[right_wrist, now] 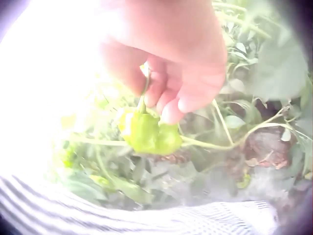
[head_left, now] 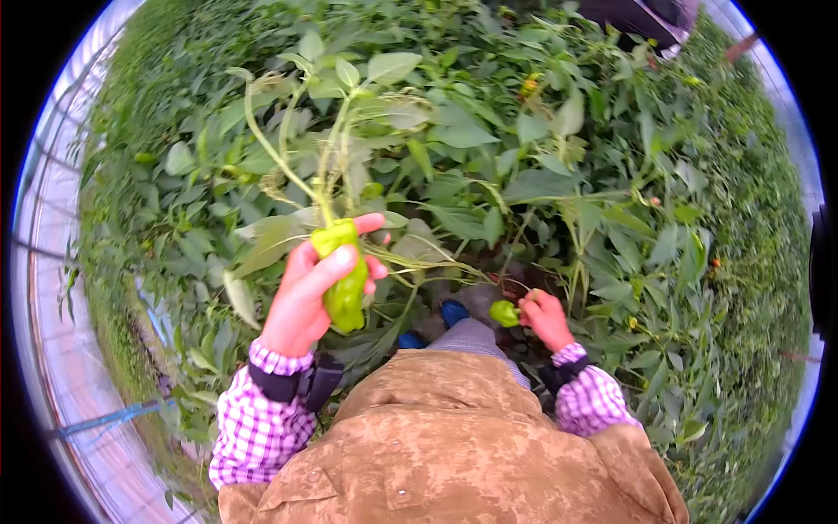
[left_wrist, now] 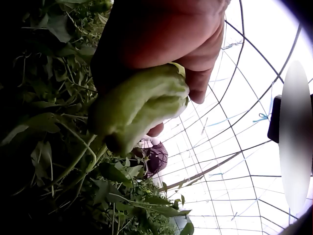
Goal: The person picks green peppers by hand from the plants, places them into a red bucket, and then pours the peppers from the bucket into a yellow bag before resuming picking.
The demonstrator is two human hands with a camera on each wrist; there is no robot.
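My left hand holds a long light-green pepper, thumb across its front and fingers behind. Green stems with leaves rise just above that pepper's top. Up close in the left wrist view, the pepper shows a deep fold along its side. Lower and to the right, my right hand pinches a smaller, blocky green pepper by its stalk. In the right wrist view this pepper hangs below the fingertips, and the thin stalk runs up between thumb and fingers.
Dense pepper plants surround both hands. A bent branch crosses between them. Blue shoes stand on the ground below. A dark container sits at the far right, and a pale tunnel wall runs along the left.
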